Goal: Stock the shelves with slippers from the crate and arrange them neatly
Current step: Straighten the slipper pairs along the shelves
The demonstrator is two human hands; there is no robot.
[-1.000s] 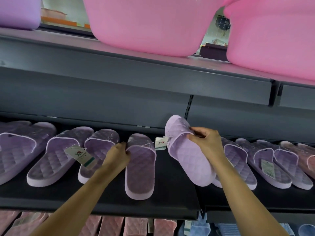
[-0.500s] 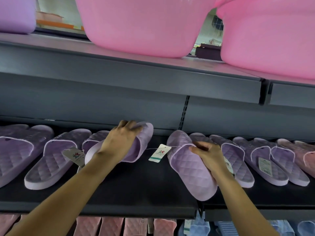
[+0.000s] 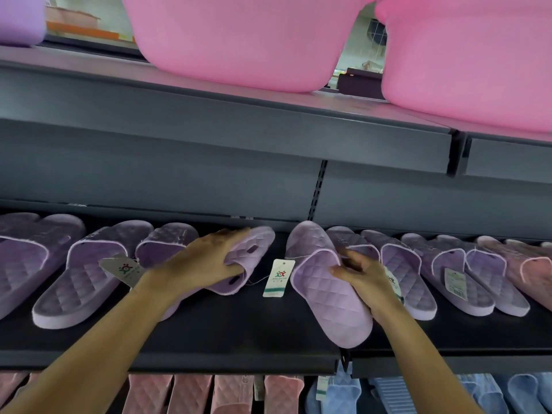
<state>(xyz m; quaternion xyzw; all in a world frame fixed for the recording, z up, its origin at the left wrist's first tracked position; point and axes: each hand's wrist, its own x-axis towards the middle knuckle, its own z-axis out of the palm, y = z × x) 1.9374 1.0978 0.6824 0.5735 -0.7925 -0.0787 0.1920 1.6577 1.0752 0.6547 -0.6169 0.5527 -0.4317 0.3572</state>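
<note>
A row of lilac quilted slippers lies on the dark shelf (image 3: 239,339). My left hand (image 3: 206,261) grips one lilac slipper (image 3: 254,255) by its strap, tilted on its side at the shelf's middle, leaning toward the slipper to its left (image 3: 167,243). My right hand (image 3: 361,276) holds the right edge of a second lilac slipper (image 3: 325,291), which lies sole-down and angled, toe to the back. A thin string with a white paper tag (image 3: 276,277) joins the two slippers. The crate is out of view.
More lilac slippers lie to the left (image 3: 86,273) and right (image 3: 412,273), with a pinkish pair (image 3: 525,264) at far right. Large pink tubs (image 3: 239,40) stand on the shelf above. Pink slippers (image 3: 191,392) and blue slippers (image 3: 418,392) fill the shelf below.
My left hand lifted its slipper off the shelf, turned it on its side and moved it left and back. My right hand lowered its slipper onto the shelf beside the right-hand row.
</note>
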